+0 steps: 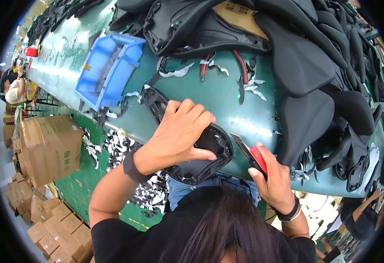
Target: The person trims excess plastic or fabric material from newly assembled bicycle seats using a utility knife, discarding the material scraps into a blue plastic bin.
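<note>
A black bicycle saddle [192, 170] lies underside up at the table's near edge, its narrow nose pointing to the far left. Across its middle rests my left hand [181, 131], closed over it with the thumb pressing inside the wide rear part. My right hand [273, 179] grips a red utility knife [257, 158] just right of the saddle. The knife's blade is out, points up and left, and stays a little apart from the saddle's rim.
A blue plastic bin [108, 70] stands left on the green table [244, 125]. Red-handled pliers [240, 65] lie beyond, among black and white trimmings [178, 71]. Black saddles [303, 61] pile up far and right. Scraps [150, 195] and cartons [51, 149] are on the floor at left.
</note>
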The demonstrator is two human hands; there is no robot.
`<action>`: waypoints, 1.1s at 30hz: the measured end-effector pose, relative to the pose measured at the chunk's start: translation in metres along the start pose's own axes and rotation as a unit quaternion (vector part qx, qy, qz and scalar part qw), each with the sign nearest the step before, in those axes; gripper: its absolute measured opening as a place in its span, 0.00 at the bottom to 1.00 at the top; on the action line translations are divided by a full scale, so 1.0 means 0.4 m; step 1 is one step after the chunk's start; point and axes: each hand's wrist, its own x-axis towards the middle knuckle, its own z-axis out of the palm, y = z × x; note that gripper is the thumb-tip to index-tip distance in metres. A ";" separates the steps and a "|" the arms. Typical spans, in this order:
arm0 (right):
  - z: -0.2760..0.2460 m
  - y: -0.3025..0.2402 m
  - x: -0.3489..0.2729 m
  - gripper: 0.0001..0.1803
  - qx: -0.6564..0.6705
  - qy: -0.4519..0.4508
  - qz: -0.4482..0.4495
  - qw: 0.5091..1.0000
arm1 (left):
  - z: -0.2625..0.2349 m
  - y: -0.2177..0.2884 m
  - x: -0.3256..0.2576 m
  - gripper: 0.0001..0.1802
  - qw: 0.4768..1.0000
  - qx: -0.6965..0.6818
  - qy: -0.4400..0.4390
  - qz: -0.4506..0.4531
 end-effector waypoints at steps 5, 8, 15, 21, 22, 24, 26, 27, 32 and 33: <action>-0.030 -0.012 0.026 0.34 -0.151 -0.087 -0.049 0.983 | 0.005 -0.009 0.013 0.35 1.000 -0.022 -0.011 -0.010; -0.028 -0.015 0.057 0.34 -0.226 -0.125 -0.083 0.962 | 0.009 -0.014 0.010 0.35 0.999 -0.040 -0.006 -0.004; -0.028 -0.026 0.051 0.35 -0.230 -0.134 -0.067 0.961 | 0.011 -0.011 0.002 0.35 0.999 -0.048 -0.004 -0.008; -0.021 -0.020 0.027 0.37 -0.214 -0.182 -0.041 0.959 | 0.015 -0.012 0.001 0.33 0.999 -0.048 0.010 -0.010; -0.017 -0.015 0.013 0.37 -0.212 -0.172 -0.034 0.961 | 0.017 -0.012 0.001 0.32 0.998 -0.053 0.010 -0.012; -0.008 -0.018 -0.014 0.37 -0.210 -0.162 -0.027 0.964 | 0.016 -0.011 0.000 0.32 0.998 -0.058 0.010 -0.013; 0.008 -0.035 -0.033 0.39 -0.210 -0.172 0.015 0.962 | 0.013 -0.009 -0.003 0.30 0.998 -0.055 0.005 -0.022; 0.012 -0.047 -0.034 0.40 -0.183 -0.168 0.035 0.968 | 0.012 -0.009 -0.002 0.30 0.998 -0.056 0.006 -0.019; 0.042 -0.064 -0.102 0.34 -0.166 -0.138 0.106 0.971 | 0.014 -0.006 -0.004 0.30 0.998 -0.060 0.008 -0.020; 0.046 -0.054 -0.092 0.33 -0.131 -0.054 0.072 0.987 | 0.013 -0.002 -0.003 0.30 0.998 -0.058 0.009 -0.016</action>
